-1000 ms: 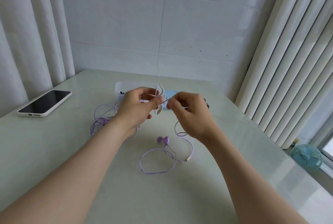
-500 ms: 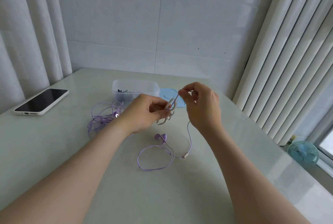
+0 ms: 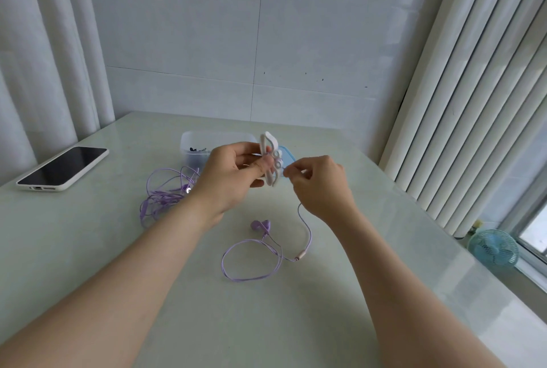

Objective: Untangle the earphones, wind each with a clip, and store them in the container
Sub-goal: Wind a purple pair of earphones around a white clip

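My left hand (image 3: 233, 175) grips a white winder clip (image 3: 270, 157), held upright above the table. My right hand (image 3: 321, 187) pinches the purple earphone cable right beside the clip. That cable (image 3: 306, 228) hangs down to the table, past an inline remote (image 3: 302, 255), into a loop (image 3: 251, 261) ending at two purple earbuds (image 3: 260, 225). A second purple earphone (image 3: 165, 193) lies in a tangled heap to the left. The clear plastic container (image 3: 201, 142) stands behind my hands, with something dark inside.
A blue lid (image 3: 288, 156) lies behind the clip, mostly hidden. A phone in a white case (image 3: 63, 168) rests at the left table edge. Curtains hang left and right; a small blue fan (image 3: 492, 249) stands beyond the right edge.
My right hand dropped from a raised position and came in close to the clip. The clip turned from tilted to upright in my left hand.
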`<act>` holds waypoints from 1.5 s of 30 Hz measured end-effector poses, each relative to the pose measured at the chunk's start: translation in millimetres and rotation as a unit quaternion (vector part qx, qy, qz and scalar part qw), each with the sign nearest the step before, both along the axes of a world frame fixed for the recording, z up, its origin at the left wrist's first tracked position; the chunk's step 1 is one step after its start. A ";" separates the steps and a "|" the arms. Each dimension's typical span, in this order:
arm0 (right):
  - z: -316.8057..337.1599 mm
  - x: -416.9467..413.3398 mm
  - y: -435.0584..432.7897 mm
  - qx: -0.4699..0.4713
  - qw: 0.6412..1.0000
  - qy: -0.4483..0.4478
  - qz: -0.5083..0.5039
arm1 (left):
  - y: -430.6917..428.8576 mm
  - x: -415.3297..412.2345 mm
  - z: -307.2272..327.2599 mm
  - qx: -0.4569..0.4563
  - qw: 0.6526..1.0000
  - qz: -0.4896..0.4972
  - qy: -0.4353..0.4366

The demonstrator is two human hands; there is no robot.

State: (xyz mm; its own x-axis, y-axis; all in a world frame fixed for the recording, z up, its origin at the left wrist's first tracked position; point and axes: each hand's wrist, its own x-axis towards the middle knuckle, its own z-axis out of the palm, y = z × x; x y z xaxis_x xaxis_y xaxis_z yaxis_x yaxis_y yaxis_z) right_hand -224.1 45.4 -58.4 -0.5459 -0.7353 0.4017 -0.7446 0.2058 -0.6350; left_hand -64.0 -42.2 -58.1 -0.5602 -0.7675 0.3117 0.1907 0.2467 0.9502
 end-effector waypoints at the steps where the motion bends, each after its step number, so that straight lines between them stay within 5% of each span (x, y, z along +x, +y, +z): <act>1: 0.3 3.8 0.2 0.006 1.000 0.005 0.026 | -0.4 0.4 0.6 0.012 1.000 0.013 0.006; 10: 14.5 27.2 16.3 0.024 0.977 0.006 0.212 | -6.5 2.2 0.8 0.079 0.995 0.057 0.014; 18: 25.4 24.9 16.3 -0.128 0.981 -0.122 0.079 | -13.6 10.9 -3.1 -0.083 0.994 0.035 -0.066; 24: 25.4 9.9 12.0 -0.188 0.967 -0.166 0.032 | -4.5 5.5 -12.3 -0.247 0.952 -0.006 -0.178; 32: 14.9 -4.0 7.9 -0.225 0.966 -0.126 -0.028 | 0.6 5.8 -1.0 -0.131 0.982 -0.095 -0.102; 41: 4.4 -5.6 2.6 -0.023 0.999 0.022 0.021 | -4.8 7.1 7.2 0.138 0.976 -0.113 0.124; 45: 1.6 6.8 3.4 0.086 0.984 0.103 0.118 | -9.5 5.9 7.0 0.175 0.974 -0.051 0.137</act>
